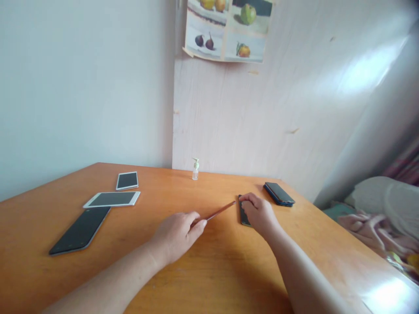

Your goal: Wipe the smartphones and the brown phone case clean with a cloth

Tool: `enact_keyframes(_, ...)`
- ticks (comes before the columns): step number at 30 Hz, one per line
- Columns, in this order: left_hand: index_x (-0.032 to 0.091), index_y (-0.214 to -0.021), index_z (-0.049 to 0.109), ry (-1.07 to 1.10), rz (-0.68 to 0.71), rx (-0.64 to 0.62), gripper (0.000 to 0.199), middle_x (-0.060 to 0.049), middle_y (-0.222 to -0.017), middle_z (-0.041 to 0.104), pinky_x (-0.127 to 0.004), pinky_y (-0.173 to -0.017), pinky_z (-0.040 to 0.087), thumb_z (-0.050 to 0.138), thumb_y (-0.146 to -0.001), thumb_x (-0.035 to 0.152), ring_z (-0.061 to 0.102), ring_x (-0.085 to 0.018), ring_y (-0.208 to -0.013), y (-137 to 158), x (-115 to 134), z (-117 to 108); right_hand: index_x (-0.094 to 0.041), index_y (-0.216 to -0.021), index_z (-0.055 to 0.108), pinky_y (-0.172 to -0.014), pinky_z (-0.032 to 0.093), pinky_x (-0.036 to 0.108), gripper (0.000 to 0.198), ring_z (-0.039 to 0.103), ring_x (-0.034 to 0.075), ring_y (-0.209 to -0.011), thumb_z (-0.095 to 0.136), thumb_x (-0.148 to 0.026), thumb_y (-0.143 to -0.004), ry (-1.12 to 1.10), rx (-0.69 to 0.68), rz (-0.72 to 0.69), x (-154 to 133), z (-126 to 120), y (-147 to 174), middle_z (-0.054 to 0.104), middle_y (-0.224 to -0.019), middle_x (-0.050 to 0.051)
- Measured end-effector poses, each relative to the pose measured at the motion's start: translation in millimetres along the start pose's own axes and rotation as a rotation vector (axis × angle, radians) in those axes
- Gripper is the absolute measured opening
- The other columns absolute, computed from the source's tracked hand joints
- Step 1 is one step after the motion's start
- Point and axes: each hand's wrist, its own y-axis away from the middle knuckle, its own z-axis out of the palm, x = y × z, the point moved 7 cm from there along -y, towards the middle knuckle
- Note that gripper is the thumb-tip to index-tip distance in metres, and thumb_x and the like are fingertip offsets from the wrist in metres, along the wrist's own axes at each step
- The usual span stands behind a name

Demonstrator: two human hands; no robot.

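Note:
My left hand (178, 235) is closed, thumb and fingers pinching a thin reddish phone-like slab (221, 211) seen edge-on above the table. Its far end points up and right. My right hand (260, 213) has curled fingers at the upper part of a dark phone (244, 218) lying on the table, hiding much of it. Whether those fingers lift its edge is hard to make out. Left of my hands lie a big black tablet (80, 231), a white tablet (113, 199) with a dark screen, and a smaller white device (127, 180).
The wooden table (196, 283) meets the wall at the back. A small clear pump bottle (195, 170) stands near that edge. At right are stacked dark phones or cases (279, 194). Fruit pictures (229, 28) hang above; bedding (379, 218) lies beyond the right edge.

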Motion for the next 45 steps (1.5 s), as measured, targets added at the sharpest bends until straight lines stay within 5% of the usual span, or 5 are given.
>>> enact_keyframes(7, 0.024, -0.098, 0.054, 0.076, -0.086, 0.118, 0.042, -0.001, -0.074, 0.065, -0.027, -0.063, 0.040, 0.019, -0.100, 0.047, 0.065, -0.018, -0.071, -3, -18, -5, -0.020, -0.087, 0.069, -0.054, 0.038, 0.026, 0.032, 0.058, 0.018, -0.061, 0.047, -0.043, -0.081, -0.114, 0.160, 0.149, 31, -10, -10, 0.064, -0.064, 0.002)
enact_keyframes(20, 0.022, -0.087, 0.059, 0.101, -0.121, 0.001, 0.017, 0.000, -0.079, 0.069, -0.025, -0.059, 0.035, 0.044, -0.089, 0.032, 0.062, -0.016, -0.070, -2, -18, 7, -0.018, -0.114, 0.066, -0.055, 0.039, 0.027, 0.042, 0.059, 0.017, -0.060, 0.046, -0.040, -0.084, -0.061, 0.128, 0.193, 51, -11, -14, 0.065, -0.068, 0.002)
enact_keyframes(30, 0.024, -0.091, 0.061, 0.178, -0.027, -0.059, 0.015, 0.003, -0.071, 0.067, -0.025, -0.060, 0.034, 0.051, -0.087, 0.035, 0.059, -0.014, -0.065, -1, -8, 23, -0.017, -0.114, 0.066, -0.079, 0.045, 0.033, 0.039, 0.065, 0.026, -0.098, 0.050, -0.041, -0.088, 0.275, -0.042, 0.213, 57, -4, -13, 0.071, -0.106, 0.014)
enact_keyframes(37, 0.023, -0.088, 0.060, 0.126, 0.014, 0.034, 0.011, 0.001, -0.084, 0.067, -0.026, -0.066, 0.038, 0.052, -0.087, 0.032, 0.060, -0.015, -0.076, -1, -8, 20, -0.017, -0.134, 0.050, -0.083, 0.046, 0.045, 0.086, 0.062, 0.037, -0.109, 0.046, -0.080, -0.075, 0.534, -0.266, 0.341, 46, 4, 3, 0.064, -0.120, 0.020)
enact_keyframes(45, 0.023, -0.089, 0.061, 0.089, 0.040, 0.071, 0.010, -0.002, -0.090, 0.064, -0.027, -0.072, 0.042, 0.054, -0.085, 0.030, 0.060, -0.017, -0.083, -3, -10, 22, -0.019, -0.149, 0.028, -0.083, 0.046, 0.047, 0.096, 0.063, 0.038, -0.108, 0.052, -0.075, -0.074, 0.612, -0.339, 0.348, 33, 17, 16, 0.066, -0.114, 0.019)
